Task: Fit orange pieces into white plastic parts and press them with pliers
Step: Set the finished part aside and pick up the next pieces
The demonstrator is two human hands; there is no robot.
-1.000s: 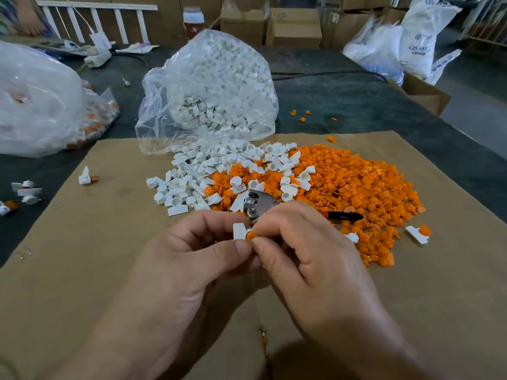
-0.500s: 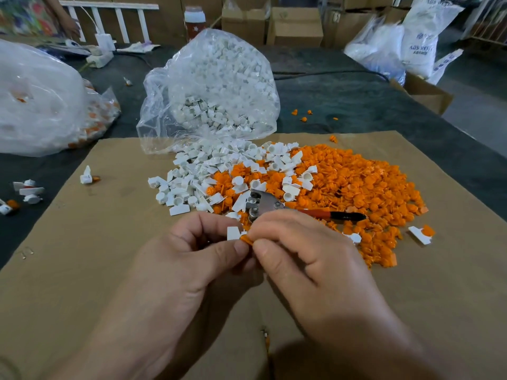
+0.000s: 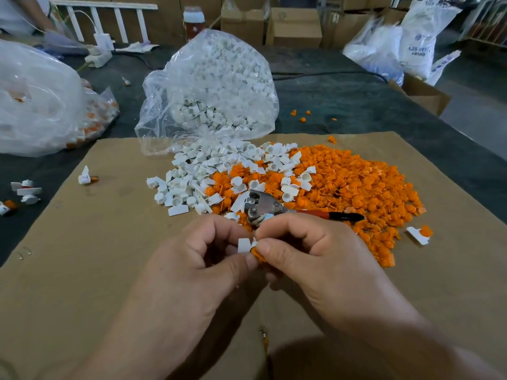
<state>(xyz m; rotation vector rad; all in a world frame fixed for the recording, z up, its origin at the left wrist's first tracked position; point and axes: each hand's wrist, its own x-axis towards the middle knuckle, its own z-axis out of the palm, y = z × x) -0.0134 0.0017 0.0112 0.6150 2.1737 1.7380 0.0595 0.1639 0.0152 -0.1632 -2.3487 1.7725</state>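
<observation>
My left hand [image 3: 197, 272] pinches a small white plastic part [image 3: 243, 244] between thumb and fingers. My right hand [image 3: 315, 264] pinches an orange piece [image 3: 258, 254] and holds it against the white part. Both hands meet over the brown cardboard sheet [image 3: 82, 270]. Just beyond my fingers the pliers [image 3: 264, 205] lie on the parts, metal jaws to the left, orange-and-black handle [image 3: 329, 214] to the right. A pile of orange pieces [image 3: 356, 187] spreads to the right. Loose white parts [image 3: 197, 174] lie to its left.
A clear bag of white parts [image 3: 216, 86] stands behind the piles. A second large bag [image 3: 35, 102] sits at far left. Some assembled pieces [image 3: 26, 190] lie at the left edge and one [image 3: 419, 233] at the right. Boxes and sacks line the back.
My hands have stayed together with the white part and orange piece; the orange piece sits a little closer against the white part. The pliers have not moved.
</observation>
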